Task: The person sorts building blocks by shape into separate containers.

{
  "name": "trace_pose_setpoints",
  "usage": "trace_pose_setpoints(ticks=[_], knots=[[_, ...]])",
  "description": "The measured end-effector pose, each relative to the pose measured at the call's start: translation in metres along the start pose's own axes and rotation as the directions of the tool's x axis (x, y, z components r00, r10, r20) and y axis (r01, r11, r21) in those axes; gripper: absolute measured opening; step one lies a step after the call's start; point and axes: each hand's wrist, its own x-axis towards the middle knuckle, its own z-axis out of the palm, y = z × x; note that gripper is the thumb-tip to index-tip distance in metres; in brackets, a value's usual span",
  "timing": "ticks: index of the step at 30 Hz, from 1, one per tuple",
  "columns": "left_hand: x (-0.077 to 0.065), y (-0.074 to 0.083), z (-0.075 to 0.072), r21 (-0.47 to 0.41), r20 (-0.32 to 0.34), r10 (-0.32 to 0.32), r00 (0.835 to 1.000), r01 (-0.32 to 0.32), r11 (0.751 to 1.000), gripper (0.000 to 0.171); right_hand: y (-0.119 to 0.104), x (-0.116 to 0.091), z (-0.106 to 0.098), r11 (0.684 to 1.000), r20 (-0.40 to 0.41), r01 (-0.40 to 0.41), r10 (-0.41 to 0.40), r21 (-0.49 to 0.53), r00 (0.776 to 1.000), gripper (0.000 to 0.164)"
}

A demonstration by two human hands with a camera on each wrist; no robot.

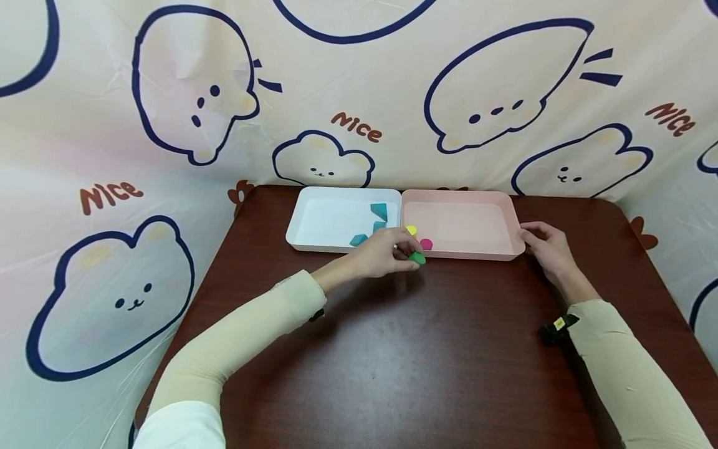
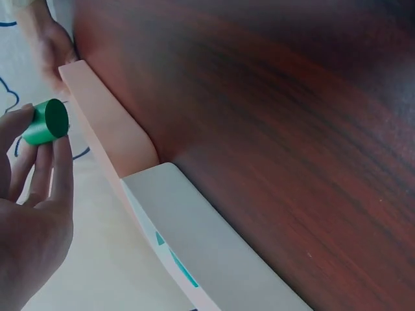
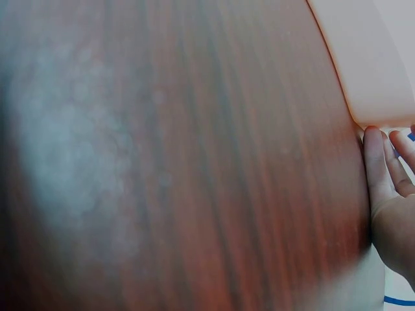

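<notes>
My left hand (image 1: 377, 254) pinches a small green cylinder (image 2: 44, 123) between thumb and fingertips, up over the front wall of the pink tray (image 1: 468, 254) near its left end. Inside that tray, close to the hand, lie a yellow round piece (image 1: 411, 230) and a magenta round piece (image 1: 427, 244). At the tray's right end my right hand (image 1: 552, 254) rests its fingertips and thumb against the outer wall. The right wrist view shows the thumb (image 3: 375, 152) stretched out at the tray's corner.
A white tray (image 1: 322, 218) stands against the pink tray's left side. Several teal blocks lie in it, among them a teal angular block (image 1: 379, 211) near its right wall. Both trays sit at the far edge of a dark wooden table (image 1: 449, 349), before a printed cloth (image 1: 404, 112).
</notes>
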Motion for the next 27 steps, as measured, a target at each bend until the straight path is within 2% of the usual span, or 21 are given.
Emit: trace_pose_setpoints(ticks=[5, 10, 17, 27], knots=[[0.002, -0.002, 0.0, -0.002, -0.025, -0.028, 0.999, 0.028, 1.0, 0.033, 0.0, 0.001, 0.001, 1.0, 0.006, -0.002, 0.002, 0.0, 1.0, 0.049], [0.007, -0.005, -0.001, -0.027, -0.049, -0.03, 0.998, 0.029, 0.999, 0.03, 0.001, 0.001, 0.001, 1.0, 0.005, -0.001, 0.001, 0.01, 1.0, 0.048], [0.015, -0.006, -0.004, 0.004, -0.068, -0.041, 0.997, 0.041, 0.999, 0.03, 0.0, 0.001, 0.002, 1.0, 0.0, 0.006, -0.006, -0.004, 1.0, 0.05], [0.031, -0.002, -0.009, 0.017, -0.083, -0.009, 0.997, 0.011, 1.0, 0.032, 0.0, 0.0, 0.001, 1.0, -0.005, 0.017, -0.017, -0.014, 1.0, 0.049]])
